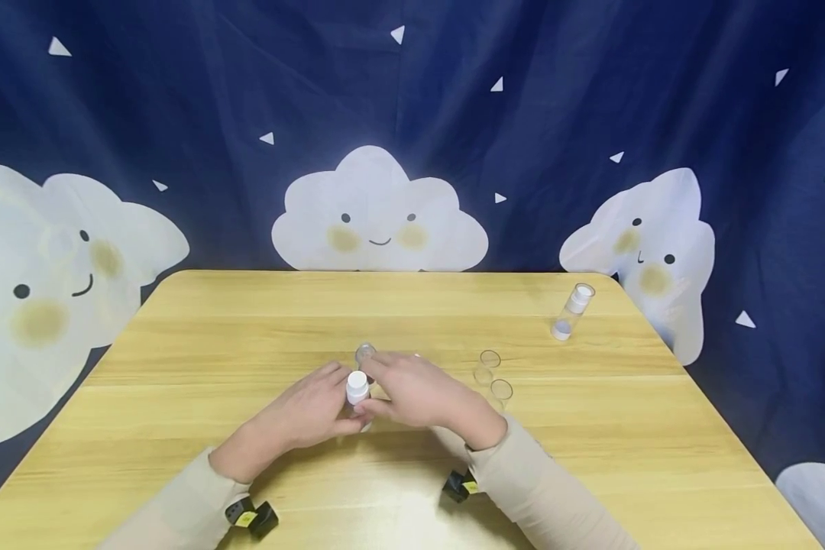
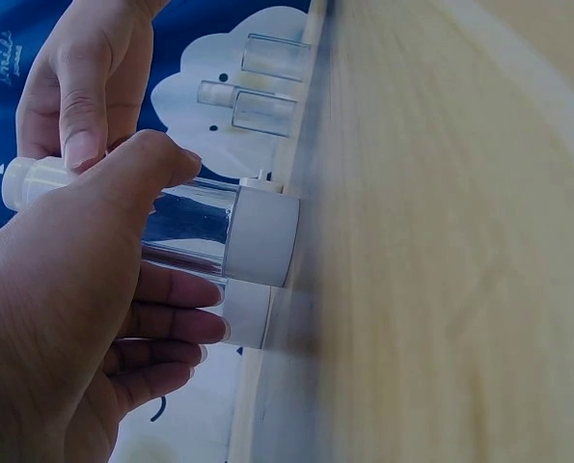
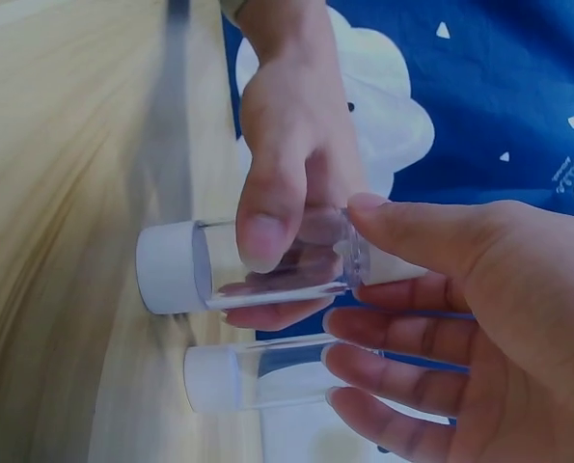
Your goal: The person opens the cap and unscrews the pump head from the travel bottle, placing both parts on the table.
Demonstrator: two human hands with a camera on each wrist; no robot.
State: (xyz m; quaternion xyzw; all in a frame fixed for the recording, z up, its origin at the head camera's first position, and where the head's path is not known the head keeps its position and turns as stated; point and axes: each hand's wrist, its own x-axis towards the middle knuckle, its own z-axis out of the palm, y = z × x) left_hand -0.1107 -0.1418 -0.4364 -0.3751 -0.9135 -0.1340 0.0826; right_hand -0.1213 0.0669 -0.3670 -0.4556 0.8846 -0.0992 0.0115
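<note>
A clear bottle with a white base [image 2: 262, 236] and a white top [image 1: 357, 382] stands upright on the table between the hands. My left hand [image 1: 312, 409] grips its clear body, thumb on one side and fingers on the other. At the bottle's neck, my right hand [image 1: 415, 389] pinches the white top between thumb and fingers. Just behind stands a second clear bottle [image 3: 211, 379] with a white base, partly covered by the fingers. A small white piece [image 2: 262, 181] shows beside the held bottle's base; its kind is unclear.
Two clear cylindrical caps [image 1: 502, 389] stand to the right of the hands. Farther back at the right is another clear bottle with white parts [image 1: 572, 313]. The wooden table [image 1: 247, 305] ends at a dark blue curtain [image 1: 412, 92] with cloud prints.
</note>
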